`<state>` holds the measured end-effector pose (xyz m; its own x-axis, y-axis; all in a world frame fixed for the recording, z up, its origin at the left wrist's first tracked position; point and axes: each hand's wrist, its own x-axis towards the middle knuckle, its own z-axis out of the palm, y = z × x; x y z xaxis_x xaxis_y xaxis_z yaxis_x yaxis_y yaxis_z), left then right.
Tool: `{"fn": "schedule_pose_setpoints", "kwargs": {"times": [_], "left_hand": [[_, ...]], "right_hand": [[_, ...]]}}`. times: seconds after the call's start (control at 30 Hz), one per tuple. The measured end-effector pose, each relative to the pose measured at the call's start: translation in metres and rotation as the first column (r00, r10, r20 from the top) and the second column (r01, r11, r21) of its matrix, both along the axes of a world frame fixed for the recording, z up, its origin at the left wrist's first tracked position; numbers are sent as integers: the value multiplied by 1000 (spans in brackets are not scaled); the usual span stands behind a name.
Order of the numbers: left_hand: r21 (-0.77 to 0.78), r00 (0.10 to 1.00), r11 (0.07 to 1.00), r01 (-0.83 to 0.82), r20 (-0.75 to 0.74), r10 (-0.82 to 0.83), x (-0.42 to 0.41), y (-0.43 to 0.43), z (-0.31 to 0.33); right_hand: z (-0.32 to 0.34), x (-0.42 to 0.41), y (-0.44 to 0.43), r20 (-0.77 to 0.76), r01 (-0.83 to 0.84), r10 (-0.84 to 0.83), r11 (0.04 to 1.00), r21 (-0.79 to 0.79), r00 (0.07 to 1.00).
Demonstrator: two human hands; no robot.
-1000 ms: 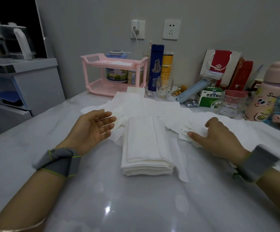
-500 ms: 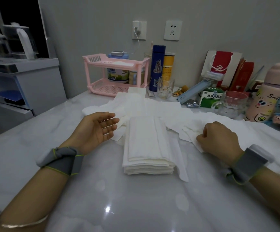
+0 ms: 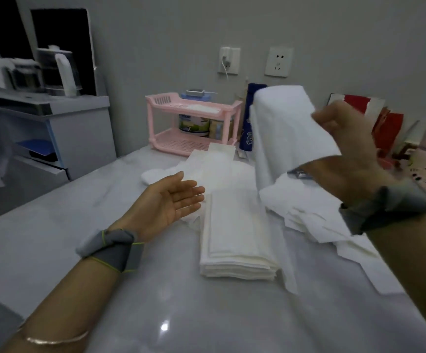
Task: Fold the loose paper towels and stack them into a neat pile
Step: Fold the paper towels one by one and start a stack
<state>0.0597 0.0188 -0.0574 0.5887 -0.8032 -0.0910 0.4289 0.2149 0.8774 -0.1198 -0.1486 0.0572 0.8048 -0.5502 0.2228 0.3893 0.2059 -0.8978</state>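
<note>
**A:** What are we holding?

**B:** We are pinching one paper towel [image 3: 288, 128] in our right hand [image 3: 344, 146], fingers curling round its right edge; it is hanging in the air above the table [image 3: 92, 250], and its lower end is trailing down toward the loose towels [image 3: 308, 217]; whether it is touching them, we cannot tell.

**A:** And our left hand [image 3: 166, 200]?

**B:** It is lying open, palm turning inward, fingers straight and grasping nothing; it is hovering just beside the left edge of the folded pile [image 3: 237, 233].

**A:** Where is that pile sitting?

**B:** It is sitting mid-table between our two hands; a single sheet is sticking out along its right side; more loose towels are spreading behind it and to its right.

**A:** What else are we seeing?

**B:** A pink rack [image 3: 194, 123] is standing at the wall with jars on its lower shelf; a blue tube [image 3: 248, 128] beside it is showing only partly behind the raised towel; a kettle [image 3: 56, 70] is standing on the cabinet at far left; grey bands are wrapping both our wrists.
</note>
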Motion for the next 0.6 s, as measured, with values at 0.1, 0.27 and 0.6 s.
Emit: {"fn": "schedule_pose_setpoints", "kwargs": {"times": [0.1,0.27,0.6], "left_hand": [[30,1000,1000,-3,4,3,1,4,3],[-69,998,996,48,-42,-51,-4,9,10],[132,998,991,25,46,-31,8,28,15]], "right_hand": [[5,29,25,66,-115,113,993,23,991],[-10,46,41,31,-201,202,979,-30,979],[-31,12,12,-680,-330,-245,730,-598,691]]}}
